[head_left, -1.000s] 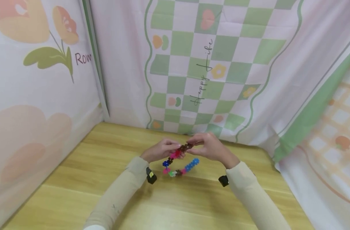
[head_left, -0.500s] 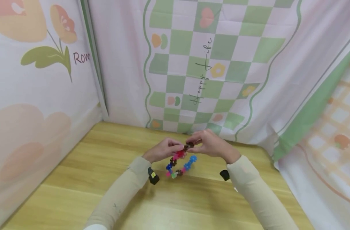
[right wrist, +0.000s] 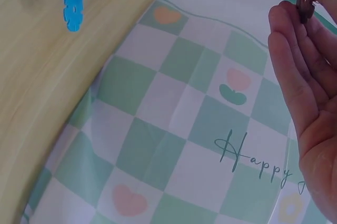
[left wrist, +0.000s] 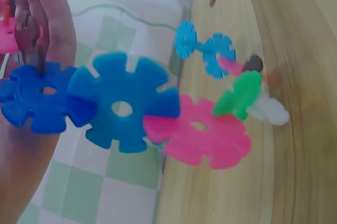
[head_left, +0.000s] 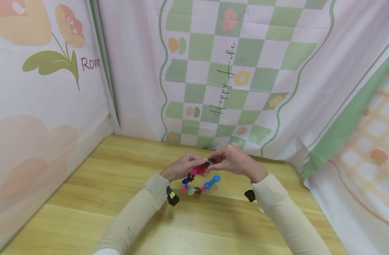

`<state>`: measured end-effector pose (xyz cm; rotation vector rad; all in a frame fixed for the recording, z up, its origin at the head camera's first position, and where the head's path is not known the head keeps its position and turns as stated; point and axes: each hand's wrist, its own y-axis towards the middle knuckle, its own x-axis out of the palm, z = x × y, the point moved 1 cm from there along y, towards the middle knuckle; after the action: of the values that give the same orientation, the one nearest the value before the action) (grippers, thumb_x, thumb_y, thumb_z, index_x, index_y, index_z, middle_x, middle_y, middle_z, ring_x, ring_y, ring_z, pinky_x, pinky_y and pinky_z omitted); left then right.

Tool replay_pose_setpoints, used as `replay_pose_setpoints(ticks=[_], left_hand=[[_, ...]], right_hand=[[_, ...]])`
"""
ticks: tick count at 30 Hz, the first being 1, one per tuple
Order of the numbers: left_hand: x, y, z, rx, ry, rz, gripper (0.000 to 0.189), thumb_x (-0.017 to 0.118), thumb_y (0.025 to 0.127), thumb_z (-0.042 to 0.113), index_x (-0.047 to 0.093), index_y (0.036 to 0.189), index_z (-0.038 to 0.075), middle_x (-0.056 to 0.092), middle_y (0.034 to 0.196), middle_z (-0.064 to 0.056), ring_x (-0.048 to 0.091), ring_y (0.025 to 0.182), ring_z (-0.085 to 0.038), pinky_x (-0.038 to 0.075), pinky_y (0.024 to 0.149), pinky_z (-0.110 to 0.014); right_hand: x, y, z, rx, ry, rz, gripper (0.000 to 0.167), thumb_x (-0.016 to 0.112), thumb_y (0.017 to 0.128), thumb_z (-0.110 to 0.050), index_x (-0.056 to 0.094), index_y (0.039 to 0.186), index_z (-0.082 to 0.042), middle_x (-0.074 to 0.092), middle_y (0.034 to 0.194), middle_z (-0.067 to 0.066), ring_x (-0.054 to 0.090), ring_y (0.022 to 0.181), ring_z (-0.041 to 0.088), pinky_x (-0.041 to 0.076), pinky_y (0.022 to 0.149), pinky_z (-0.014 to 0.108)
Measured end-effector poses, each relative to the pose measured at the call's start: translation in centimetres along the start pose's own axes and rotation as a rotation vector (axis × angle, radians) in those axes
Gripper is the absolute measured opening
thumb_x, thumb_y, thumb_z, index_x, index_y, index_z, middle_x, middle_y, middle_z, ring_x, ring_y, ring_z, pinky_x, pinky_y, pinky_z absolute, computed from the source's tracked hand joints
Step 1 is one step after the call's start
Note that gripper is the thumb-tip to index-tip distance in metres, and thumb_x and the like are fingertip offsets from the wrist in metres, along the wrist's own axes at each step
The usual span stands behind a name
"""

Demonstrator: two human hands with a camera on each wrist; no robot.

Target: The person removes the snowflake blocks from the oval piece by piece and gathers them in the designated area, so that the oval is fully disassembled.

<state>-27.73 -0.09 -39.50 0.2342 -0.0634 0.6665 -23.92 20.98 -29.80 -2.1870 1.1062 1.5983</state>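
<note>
A curved chain of interlocking snowflake discs hangs between the two hands in the head view. My left hand (head_left: 184, 167) pinches it near the red and pink discs (head_left: 199, 170). The fingertips of my right hand (head_left: 234, 161) pinch the dark brown discs (head_left: 210, 162) at the chain's upper end, close to the left fingers. Lower down come a blue disc (left wrist: 124, 103), a pink disc (left wrist: 205, 134), a green disc (left wrist: 242, 95) and a white disc (left wrist: 269, 109). Light blue discs (head_left: 212, 181) form the loose end. Fingers partly hide the brown discs.
Below the hands lies a wood-grain table (head_left: 194, 226). A green and white checked curtain (head_left: 226, 88) hangs along its back edge, and a flower-printed cloth (head_left: 38, 106) stands at the left. A black wrist camera (head_left: 172, 196) sits on the left cuff.
My left hand has shifted slightly right, nearer the right fingertips. The brown discs between the hands have turned and show less. The hanging chain has swung a little.
</note>
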Motion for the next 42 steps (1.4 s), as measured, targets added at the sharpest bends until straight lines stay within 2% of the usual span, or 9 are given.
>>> replay_pose_setpoints(ticks=[3,6,11,14,19,25,31,35,42], left_hand=[[0.1,0.1,0.1,-0.016,0.025,0.013,0.040,0.044,0.113,0.010,0.078,0.093,0.018,0.077,0.089,0.004,0.070,0.081,-0.008,0.059,0.078,-0.021],[0.1,-0.1,0.3,-0.019,0.039,0.017,0.038,0.046,0.112,0.012,0.079,0.092,0.014,0.076,0.087,0.003,0.068,0.078,-0.008,0.055,0.070,-0.019],[-0.1,-0.3,0.2,0.006,0.073,0.016,0.041,0.049,0.112,0.017,0.070,0.102,-0.016,0.076,0.087,0.001,0.068,0.079,-0.010,0.054,0.069,-0.020],[-0.3,-0.4,0.2,0.025,0.115,0.015,0.046,0.052,0.112,0.021,0.065,0.108,-0.023,0.076,0.089,0.001,0.069,0.081,-0.010,0.056,0.072,-0.021],[-0.3,-0.3,0.1,0.026,0.124,0.017,0.039,0.052,0.112,0.021,0.074,0.097,-0.008,0.075,0.089,0.000,0.068,0.082,-0.011,0.056,0.073,-0.022],[-0.2,-0.2,0.3,0.021,0.092,0.016,0.040,0.049,0.113,0.019,0.073,0.098,-0.009,0.075,0.089,0.001,0.068,0.085,-0.012,0.056,0.075,-0.021],[-0.2,-0.1,0.4,0.015,0.088,0.028,0.039,0.048,0.113,0.020,0.079,0.091,0.012,0.076,0.088,0.002,0.068,0.085,-0.012,0.053,0.073,-0.021],[-0.2,-0.2,0.6,0.016,0.112,0.020,0.037,0.049,0.113,0.020,0.078,0.091,0.010,0.075,0.089,0.001,0.068,0.086,-0.013,0.054,0.075,-0.022],[-0.3,-0.1,0.7,0.017,0.148,0.040,0.039,0.049,0.113,0.020,0.077,0.095,-0.002,0.076,0.087,0.001,0.068,0.085,-0.013,0.055,0.075,-0.022]], right_hand=[[0.0,0.1,0.1,-0.015,0.011,-0.003,0.023,0.089,0.087,-0.022,0.083,0.104,-0.007,0.081,0.093,0.004,0.075,0.076,0.005,0.062,0.067,0.020],[0.0,0.1,0.1,-0.018,0.033,-0.004,0.022,0.089,0.087,-0.019,0.083,0.105,-0.007,0.081,0.092,0.004,0.074,0.075,0.005,0.063,0.066,0.020],[0.1,-0.1,0.1,-0.021,0.079,0.015,0.021,0.088,0.088,-0.017,0.083,0.104,-0.005,0.081,0.089,0.005,0.075,0.071,0.005,0.063,0.063,0.021],[0.2,-0.2,0.2,0.000,0.108,0.020,0.020,0.088,0.088,-0.018,0.083,0.104,-0.005,0.081,0.088,0.006,0.075,0.071,0.005,0.063,0.064,0.021],[0.3,-0.3,0.7,0.057,0.173,0.033,0.021,0.088,0.088,-0.016,0.083,0.105,-0.005,0.082,0.090,0.008,0.077,0.074,0.007,0.064,0.067,0.023],[1.1,-0.5,1.1,0.087,0.238,0.116,0.021,0.088,0.085,-0.009,0.083,0.104,-0.004,0.082,0.091,0.010,0.078,0.074,0.010,0.065,0.067,0.026],[2.2,-1.2,1.3,0.162,0.326,0.219,0.026,0.089,0.085,-0.011,0.081,0.107,-0.002,0.082,0.091,0.014,0.079,0.074,0.013,0.066,0.066,0.028],[2.4,-1.4,1.4,0.182,0.375,0.233,0.027,0.089,0.084,-0.008,0.080,0.108,0.000,0.081,0.092,0.017,0.079,0.074,0.015,0.066,0.066,0.030],[2.8,-1.4,1.6,0.196,0.382,0.262,0.027,0.089,0.085,-0.008,0.080,0.108,0.002,0.081,0.092,0.017,0.079,0.074,0.014,0.066,0.066,0.029]])
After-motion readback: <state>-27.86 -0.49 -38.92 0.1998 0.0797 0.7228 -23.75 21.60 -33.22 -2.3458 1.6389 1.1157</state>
